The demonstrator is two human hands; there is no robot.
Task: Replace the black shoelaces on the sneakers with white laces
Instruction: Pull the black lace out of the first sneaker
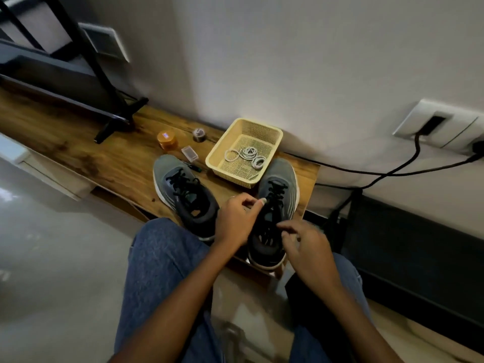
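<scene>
Black laces [275, 203] are what both hands work at on the right sneaker [275, 210], which sits at the near edge of the wooden surface [110, 163]. The left hand [237, 218] has its fingers curled, and thumb and forefinger seem to pinch a strand beside the eyelets. The right hand [306, 244] hovers at the tongue nearer the ankle with its fingers bent; whether it holds lace there I cannot tell.

The left sneaker [183, 195] stands just beside, black laces threaded and untouched. Behind the pair, a yellow basket [272, 132] holds the coiled white laces [247, 154], touching the toe of the right sneaker or nearly so.

To do this step well, I would judge it best to loosen each crossing from the top down, pulling slack through one eyelet at a time rather than tugging the whole length, while the other hand steadies the shoe so it does not slide off the edge.
</scene>
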